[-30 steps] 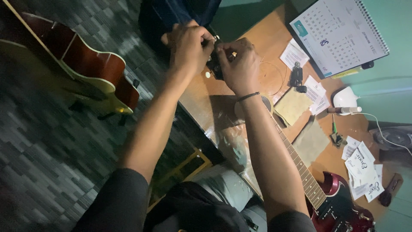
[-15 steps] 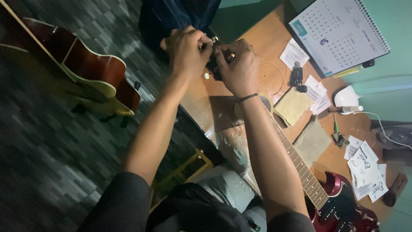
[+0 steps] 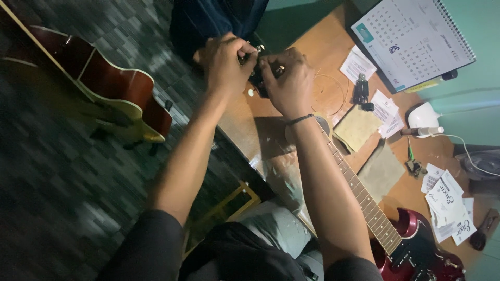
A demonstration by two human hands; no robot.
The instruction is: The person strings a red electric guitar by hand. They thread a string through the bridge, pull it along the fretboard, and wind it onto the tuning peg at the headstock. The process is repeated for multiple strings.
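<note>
A dark red electric guitar [image 3: 416,250] lies across the wooden table [image 3: 323,52], its neck [image 3: 359,192] running up under my right forearm to the black headstock [image 3: 259,83]. Both hands meet at that headstock. My left hand [image 3: 225,65] pinches a small metal tuning peg at its top edge. My right hand [image 3: 286,80] is closed around the headstock from the right, with a thin band on the wrist. A loose coil of string [image 3: 333,96] lies just right of my right hand. Most of the headstock is hidden by my fingers.
A red acoustic guitar [image 3: 112,86] stands on the tiled floor at left. On the table are a spiral calendar [image 3: 411,39], paper string packets [image 3: 448,200], cloth pads [image 3: 357,127], a small black tool [image 3: 360,91] and a white device with a cable [image 3: 424,117]. A yellow stool frame [image 3: 237,200] stands below the table edge.
Both hands stay at the headstock with only small finger shifts on the peg. The view has shifted slightly.
</note>
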